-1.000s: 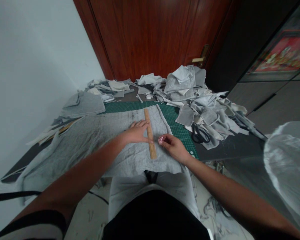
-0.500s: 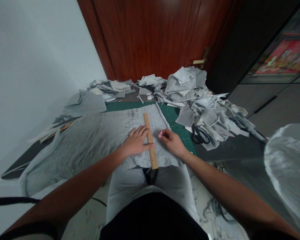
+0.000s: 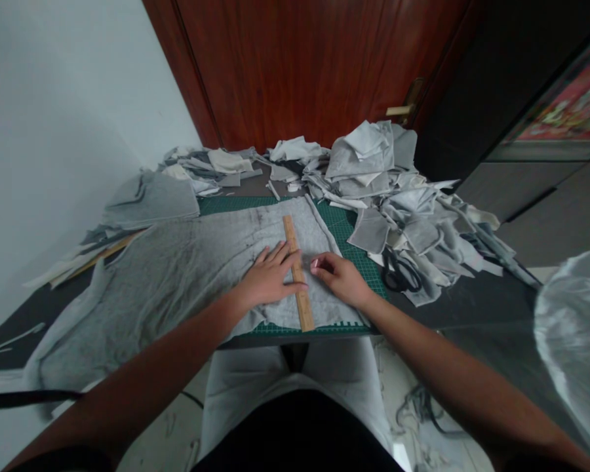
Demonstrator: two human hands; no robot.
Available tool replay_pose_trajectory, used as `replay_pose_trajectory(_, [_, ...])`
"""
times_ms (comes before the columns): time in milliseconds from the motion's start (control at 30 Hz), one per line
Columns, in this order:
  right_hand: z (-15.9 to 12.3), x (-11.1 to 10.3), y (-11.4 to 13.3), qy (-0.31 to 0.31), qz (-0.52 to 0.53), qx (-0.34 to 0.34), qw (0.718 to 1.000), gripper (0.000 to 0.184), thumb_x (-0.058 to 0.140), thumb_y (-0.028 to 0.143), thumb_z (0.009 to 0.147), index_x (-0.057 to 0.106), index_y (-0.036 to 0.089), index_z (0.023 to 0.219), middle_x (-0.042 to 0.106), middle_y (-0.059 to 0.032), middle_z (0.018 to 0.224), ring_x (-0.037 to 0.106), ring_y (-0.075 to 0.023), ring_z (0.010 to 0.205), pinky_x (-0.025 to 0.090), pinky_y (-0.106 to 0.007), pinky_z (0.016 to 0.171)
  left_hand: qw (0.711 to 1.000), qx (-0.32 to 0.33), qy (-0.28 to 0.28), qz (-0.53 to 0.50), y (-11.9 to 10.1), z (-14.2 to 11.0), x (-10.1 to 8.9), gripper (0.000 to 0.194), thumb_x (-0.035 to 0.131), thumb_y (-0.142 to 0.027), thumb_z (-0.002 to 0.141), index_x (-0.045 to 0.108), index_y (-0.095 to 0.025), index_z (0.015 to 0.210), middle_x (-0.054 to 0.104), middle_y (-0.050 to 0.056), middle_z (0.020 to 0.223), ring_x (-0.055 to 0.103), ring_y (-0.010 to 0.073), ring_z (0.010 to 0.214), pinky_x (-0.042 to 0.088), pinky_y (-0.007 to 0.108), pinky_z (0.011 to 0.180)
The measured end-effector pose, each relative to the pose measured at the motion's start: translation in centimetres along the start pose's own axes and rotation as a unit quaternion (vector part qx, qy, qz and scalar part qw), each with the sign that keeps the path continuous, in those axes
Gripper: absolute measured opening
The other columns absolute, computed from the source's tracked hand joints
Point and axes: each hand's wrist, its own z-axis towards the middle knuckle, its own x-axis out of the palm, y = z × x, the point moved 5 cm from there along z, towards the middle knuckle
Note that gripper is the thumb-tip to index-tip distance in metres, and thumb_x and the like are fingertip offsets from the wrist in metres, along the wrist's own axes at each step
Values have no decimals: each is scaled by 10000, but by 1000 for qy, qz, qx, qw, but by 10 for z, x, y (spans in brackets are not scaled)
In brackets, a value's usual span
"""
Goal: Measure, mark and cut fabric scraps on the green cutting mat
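Observation:
A grey cloth point(image 3: 201, 255) lies spread over the green cutting mat point(image 3: 341, 226), its left part wrinkled. Across the cloth's right part runs a wooden ruler point(image 3: 303, 308), pointing away from me. My left hand point(image 3: 269, 278) rests flat with fingers spread, on the cloth and over the ruler's middle. Just right of the ruler, my right hand point(image 3: 344, 280) is closed in a pinch around a small pinkish-white piece point(image 3: 315, 264), mostly hidden by the fingers; it may be chalk. The right hand's lower side is close to the cloth.
Black-handled scissors point(image 3: 400, 272) lie at the right beside a heap of grey fabric scraps point(image 3: 413, 210). Folded grey cloth point(image 3: 162, 196) and more scraps are at the back left. A translucent plastic bag point(image 3: 577, 321) stands at the far right. Behind the table is a wooden door point(image 3: 295, 65).
The ruler and my left hand have shifted towards me across the cloth. The cloth's near edge has drawn back, showing a strip of mat. My right hand keeps its pinch in about the same place.

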Motion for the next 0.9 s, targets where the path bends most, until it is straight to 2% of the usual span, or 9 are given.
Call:
replay_pose_trajectory(233, [-4,0,11,24,-45,-39,998,163,734,240,892,732,201,1051,741,-51,981,656,-203,965,470,-349,933,999,29,-15,6,-4,-7,2,967,432,-816,910,238,-229,1654,200,101,1728,154,297,1609,98,513,1300])
replay_pose_trajectory(467, [-5,7,16,51,-106,-84,990,115,760,204,884,764,216,999,776,-52,1004,673,-217,982,467,-379,948,1000,28,-12,-5,-4,-7,1,925,464,-800,909,270,-275,1644,218,87,1726,202,315,1596,99,512,1299])
replay_pose_trajectory(733, [-3,7,16,28,-108,-63,992,165,792,226,869,779,206,1032,781,-55,969,675,-218,963,469,-370,942,999,40,-14,-5,-4,-9,-2,976,456,-841,882,299,-233,1630,241,90,1719,200,296,1598,94,500,1303])
replay_pose_trajectory(900, [2,8,17,38,-91,-10,995,157,794,215,855,788,217,1012,786,-46,990,679,-214,981,468,-357,949,999,39,-12,-10,-3,-9,-1,981,463,-835,882,279,-235,1636,231,85,1722,197,299,1598,96,495,1303])
